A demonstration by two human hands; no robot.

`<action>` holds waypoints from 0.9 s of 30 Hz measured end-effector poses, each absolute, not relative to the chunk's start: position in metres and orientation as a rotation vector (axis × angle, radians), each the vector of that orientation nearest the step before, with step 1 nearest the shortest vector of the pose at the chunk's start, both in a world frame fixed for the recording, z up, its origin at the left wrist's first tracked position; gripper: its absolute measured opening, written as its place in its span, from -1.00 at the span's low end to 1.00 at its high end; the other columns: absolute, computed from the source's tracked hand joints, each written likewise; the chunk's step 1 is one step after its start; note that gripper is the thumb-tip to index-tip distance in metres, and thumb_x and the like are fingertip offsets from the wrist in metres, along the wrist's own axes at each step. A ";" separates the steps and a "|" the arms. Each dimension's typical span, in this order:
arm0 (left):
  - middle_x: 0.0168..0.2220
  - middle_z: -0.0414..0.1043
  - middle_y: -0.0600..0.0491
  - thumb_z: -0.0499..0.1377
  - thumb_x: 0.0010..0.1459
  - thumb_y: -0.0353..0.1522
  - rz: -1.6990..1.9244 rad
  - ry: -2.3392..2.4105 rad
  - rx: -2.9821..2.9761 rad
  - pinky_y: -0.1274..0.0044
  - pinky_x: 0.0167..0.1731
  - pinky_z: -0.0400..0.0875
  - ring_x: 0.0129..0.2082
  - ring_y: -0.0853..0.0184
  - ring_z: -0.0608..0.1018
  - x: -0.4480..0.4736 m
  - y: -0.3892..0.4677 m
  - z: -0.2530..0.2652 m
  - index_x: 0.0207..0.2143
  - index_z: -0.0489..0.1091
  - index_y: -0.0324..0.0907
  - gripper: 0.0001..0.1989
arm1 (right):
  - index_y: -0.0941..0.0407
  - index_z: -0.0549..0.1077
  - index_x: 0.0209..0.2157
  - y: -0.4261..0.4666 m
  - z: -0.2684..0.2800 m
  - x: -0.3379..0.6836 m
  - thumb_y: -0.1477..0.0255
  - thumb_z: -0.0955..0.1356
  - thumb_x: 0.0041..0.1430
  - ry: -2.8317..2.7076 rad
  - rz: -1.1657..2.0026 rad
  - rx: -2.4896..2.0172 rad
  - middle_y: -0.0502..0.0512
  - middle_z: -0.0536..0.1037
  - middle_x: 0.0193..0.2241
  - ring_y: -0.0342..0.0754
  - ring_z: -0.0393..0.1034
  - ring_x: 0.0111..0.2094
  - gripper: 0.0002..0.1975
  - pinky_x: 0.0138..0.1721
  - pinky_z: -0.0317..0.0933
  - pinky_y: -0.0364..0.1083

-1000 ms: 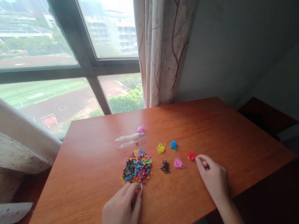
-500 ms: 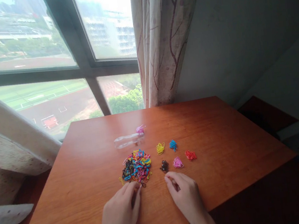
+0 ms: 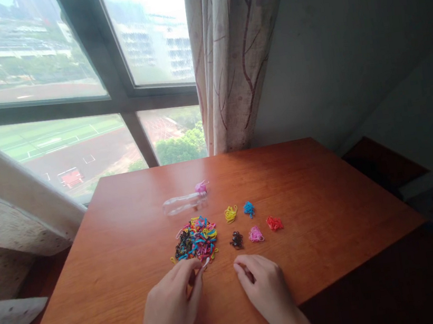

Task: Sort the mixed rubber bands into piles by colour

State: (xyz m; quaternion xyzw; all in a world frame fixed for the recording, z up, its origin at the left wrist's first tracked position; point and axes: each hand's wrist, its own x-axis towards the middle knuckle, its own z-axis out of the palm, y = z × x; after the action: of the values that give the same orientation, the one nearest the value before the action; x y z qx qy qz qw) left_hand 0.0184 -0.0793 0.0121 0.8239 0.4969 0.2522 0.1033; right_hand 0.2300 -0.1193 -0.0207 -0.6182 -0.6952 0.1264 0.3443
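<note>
Two bare hands work over a brown wooden table [image 3: 323,185], where a mixed heap [image 3: 196,239] of small coloured bands lies left of centre; clock bearings here are taken from the heap's middle, with twelve at the top of the view. The left hand [image 3: 169,303], at seven o'clock, has its thumb and forefinger pinched narrowly on a pale band [image 3: 206,262] at the heap's six o'clock edge. The right hand [image 3: 263,286], at four o'clock, has thumb and forefinger brought together just below the black pile; whether a band sits between them cannot be told. Five single-colour piles stand apart from the heap: the yellow pile [image 3: 231,214] and, just beyond it, the blue pile [image 3: 249,209] toward two o'clock, then the black pile [image 3: 236,240], pink pile [image 3: 256,234] and red pile [image 3: 274,223] strung out in that order around three o'clock. A loose yellow band [image 3: 173,259] pokes out at eight. At twelve o'clock, near the heap, a clear plastic container [image 3: 184,203] lies on its side, a pink piece [image 3: 201,186] at its right end. A window [image 3: 124,99] fills eleven o'clock, with a patterned curtain [image 3: 225,76] hanging at one.
</note>
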 end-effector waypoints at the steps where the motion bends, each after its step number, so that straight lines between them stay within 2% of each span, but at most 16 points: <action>1: -0.42 0.55 0.14 -0.02 0.31 -0.34 0.717 1.410 2.451 0.65 -0.52 0.36 -0.51 0.43 0.58 0.027 -0.075 0.014 -0.31 0.39 -0.09 -0.79 | 0.06 0.44 -0.36 -0.121 -0.020 0.229 0.45 0.23 0.35 -1.828 0.333 -1.603 -0.04 0.49 -0.51 -0.10 0.38 -0.47 -0.79 -0.38 0.05 -0.15; 6: -0.33 0.55 0.07 0.01 0.26 -0.45 0.339 1.211 2.556 0.60 -0.42 0.39 -0.36 0.35 0.61 0.084 -0.048 0.032 -0.28 0.41 -0.12 -0.82 | 0.06 0.41 -0.42 -0.126 -0.023 0.229 0.49 0.22 0.30 -1.870 0.312 -1.572 -0.03 0.49 -0.52 -0.10 0.38 -0.47 -0.77 -0.40 0.02 -0.15; 9: -0.34 0.56 0.07 0.05 0.25 -0.42 0.254 1.119 2.592 0.58 -0.41 0.40 -0.36 0.32 0.61 0.113 -0.030 0.041 -0.29 0.42 -0.12 -0.85 | 0.07 0.39 -0.47 -0.127 -0.025 0.230 0.52 0.22 0.25 -1.855 0.282 -1.565 -0.03 0.48 -0.55 -0.10 0.37 -0.50 -0.77 -0.42 0.00 -0.14; 15: -0.30 0.57 -0.01 0.09 0.20 -0.43 0.100 1.056 2.624 0.51 -0.36 0.46 -0.32 0.24 0.63 0.142 -0.008 0.043 -0.33 0.43 -0.14 -0.88 | 0.06 0.48 -0.34 -0.128 -0.026 0.230 0.50 0.24 0.29 -1.817 0.340 -1.528 0.00 0.53 -0.49 -0.07 0.42 -0.45 -0.79 -0.37 0.08 -0.14; 20: -0.27 0.58 -0.06 0.10 0.21 -0.39 0.070 1.080 2.618 0.47 -0.33 0.48 -0.29 0.19 0.64 0.144 -0.004 0.040 -0.24 0.45 -0.14 -0.87 | 0.06 0.50 -0.30 -0.128 -0.025 0.230 0.51 0.23 0.28 -1.783 0.395 -1.505 0.02 0.56 -0.44 -0.06 0.46 -0.40 -0.78 -0.33 0.13 -0.15; 23: -0.23 0.58 -0.03 0.09 0.22 -0.38 0.122 1.118 2.598 0.48 -0.31 0.48 -0.25 0.20 0.64 0.131 -0.006 0.041 -0.15 0.43 -0.11 -0.82 | 0.05 0.49 -0.33 -0.128 -0.023 0.230 0.52 0.23 0.27 -1.780 0.407 -1.513 0.01 0.56 -0.45 -0.07 0.45 -0.41 -0.79 -0.33 0.12 -0.15; 27: -0.24 0.58 0.00 0.03 0.27 -0.38 0.209 1.187 2.562 0.50 -0.29 0.46 -0.26 0.25 0.63 0.095 -0.015 0.042 -0.13 0.43 -0.10 -0.79 | 0.04 0.47 -0.34 -0.127 -0.019 0.229 0.51 0.23 0.28 -1.822 0.407 -1.553 -0.01 0.54 -0.46 -0.07 0.42 -0.42 -0.79 -0.35 0.08 -0.14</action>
State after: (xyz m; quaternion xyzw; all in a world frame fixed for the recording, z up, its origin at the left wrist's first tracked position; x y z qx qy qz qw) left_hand 0.0947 -0.0154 0.0419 0.8940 0.4142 0.0730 0.1545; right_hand 0.2288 -0.1268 -0.0188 -0.5991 -0.7032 0.1572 0.3491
